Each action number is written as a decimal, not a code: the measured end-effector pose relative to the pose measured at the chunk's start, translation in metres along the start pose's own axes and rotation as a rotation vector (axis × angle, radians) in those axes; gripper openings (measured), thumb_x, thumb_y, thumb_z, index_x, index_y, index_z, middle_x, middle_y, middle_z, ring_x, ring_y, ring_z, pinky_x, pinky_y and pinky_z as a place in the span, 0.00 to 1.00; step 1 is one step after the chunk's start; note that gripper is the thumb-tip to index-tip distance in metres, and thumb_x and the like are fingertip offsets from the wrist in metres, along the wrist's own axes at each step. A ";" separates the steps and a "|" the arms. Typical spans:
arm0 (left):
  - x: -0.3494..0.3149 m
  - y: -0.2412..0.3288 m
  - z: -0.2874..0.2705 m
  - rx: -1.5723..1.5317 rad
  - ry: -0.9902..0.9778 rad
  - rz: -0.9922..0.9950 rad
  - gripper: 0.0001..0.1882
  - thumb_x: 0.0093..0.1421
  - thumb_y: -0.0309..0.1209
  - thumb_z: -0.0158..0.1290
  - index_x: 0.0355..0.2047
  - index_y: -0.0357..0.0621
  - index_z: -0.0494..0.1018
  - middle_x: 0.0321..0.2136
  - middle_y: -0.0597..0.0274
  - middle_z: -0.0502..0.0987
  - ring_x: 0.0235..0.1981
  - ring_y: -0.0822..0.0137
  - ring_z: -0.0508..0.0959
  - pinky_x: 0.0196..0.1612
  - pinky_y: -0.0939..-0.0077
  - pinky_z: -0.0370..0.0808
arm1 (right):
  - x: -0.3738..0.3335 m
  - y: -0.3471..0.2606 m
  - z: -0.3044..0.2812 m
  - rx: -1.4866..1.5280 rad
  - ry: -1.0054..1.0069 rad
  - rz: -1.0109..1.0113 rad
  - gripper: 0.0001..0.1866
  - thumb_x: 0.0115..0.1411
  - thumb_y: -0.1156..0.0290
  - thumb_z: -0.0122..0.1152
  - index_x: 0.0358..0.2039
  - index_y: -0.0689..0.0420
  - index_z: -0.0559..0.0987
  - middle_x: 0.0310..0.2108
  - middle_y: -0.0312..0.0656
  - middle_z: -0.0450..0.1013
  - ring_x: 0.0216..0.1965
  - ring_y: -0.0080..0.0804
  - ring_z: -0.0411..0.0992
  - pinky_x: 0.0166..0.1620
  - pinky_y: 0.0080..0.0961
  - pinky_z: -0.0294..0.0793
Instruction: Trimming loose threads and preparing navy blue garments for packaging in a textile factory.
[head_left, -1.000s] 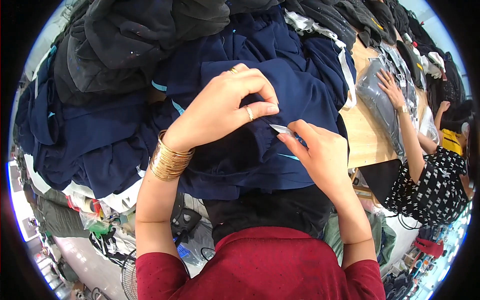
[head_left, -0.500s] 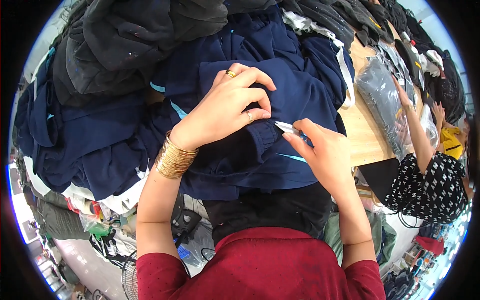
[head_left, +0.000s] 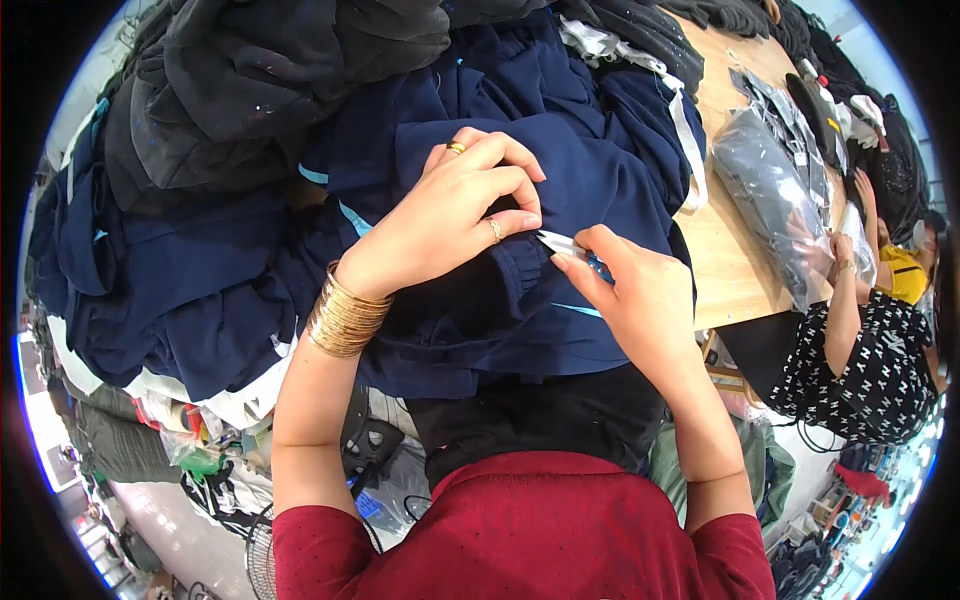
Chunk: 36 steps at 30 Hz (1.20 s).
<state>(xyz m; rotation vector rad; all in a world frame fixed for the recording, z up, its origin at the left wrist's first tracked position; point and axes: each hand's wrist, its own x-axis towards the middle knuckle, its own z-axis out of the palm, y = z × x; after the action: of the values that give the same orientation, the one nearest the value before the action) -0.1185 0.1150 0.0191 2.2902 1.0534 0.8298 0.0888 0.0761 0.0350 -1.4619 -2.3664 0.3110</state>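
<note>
A navy blue garment (head_left: pixel 590 170) with light blue strips lies spread in front of me. My left hand (head_left: pixel 445 210), ringed and with gold bangles at the wrist, pinches thumb and forefinger together at the garment's gathered, elasticated edge (head_left: pixel 523 268). Whatever is between those fingertips is too small to make out. In my right hand (head_left: pixel 648 295) is a pair of thread snips (head_left: pixel 563 244) with pale blades and a blue handle. Their tips point left, right beside my left thumb.
Dark grey garments (head_left: pixel 270 85) are heaped at the far left, with more navy cloth (head_left: pixel 190 290) below them. On the wooden table (head_left: pixel 735 270) to the right lies a plastic-wrapped grey garment (head_left: pixel 765 195). A person in a black-and-white patterned top (head_left: pixel 855 370) works beside it.
My right hand has brought the snips slightly left and up, closer to my left fingertips. My left hand has barely shifted. The person at right has drawn an arm back and down from the wrapped garment.
</note>
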 end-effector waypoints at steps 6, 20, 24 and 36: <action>0.001 0.001 0.000 -0.023 0.003 0.008 0.07 0.53 0.33 0.55 0.25 0.44 0.73 0.39 0.65 0.70 0.44 0.63 0.66 0.51 0.69 0.59 | 0.002 0.000 0.000 -0.001 -0.012 -0.015 0.14 0.55 0.56 0.56 0.26 0.55 0.71 0.16 0.39 0.69 0.19 0.38 0.71 0.22 0.29 0.66; -0.112 0.043 -0.049 -0.098 -0.037 -0.598 0.06 0.53 0.29 0.55 0.29 0.38 0.75 0.24 0.60 0.75 0.25 0.72 0.75 0.27 0.85 0.70 | -0.032 0.071 -0.025 0.441 0.035 0.393 0.11 0.55 0.65 0.60 0.36 0.58 0.75 0.28 0.35 0.72 0.31 0.18 0.67 0.34 0.17 0.65; -0.083 0.047 0.024 -0.667 0.177 -0.553 0.17 0.59 0.28 0.51 0.47 0.34 0.68 0.42 0.60 0.70 0.43 0.71 0.72 0.46 0.79 0.70 | -0.009 0.031 -0.004 0.723 0.056 0.203 0.12 0.51 0.76 0.62 0.38 0.59 0.76 0.36 0.37 0.75 0.40 0.20 0.71 0.46 0.18 0.67; -0.043 0.055 0.069 -1.317 0.461 -0.673 0.12 0.59 0.30 0.51 0.40 0.34 0.71 0.36 0.67 0.74 0.37 0.78 0.71 0.45 0.83 0.67 | -0.003 0.014 0.017 0.791 0.049 0.144 0.06 0.52 0.76 0.62 0.31 0.60 0.76 0.25 0.33 0.74 0.28 0.15 0.69 0.34 0.14 0.67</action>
<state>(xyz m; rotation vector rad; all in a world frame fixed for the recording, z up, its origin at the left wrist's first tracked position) -0.0652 0.0371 -0.0078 0.6159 0.8964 1.2263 0.0944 0.0798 0.0146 -1.2047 -1.7571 1.0823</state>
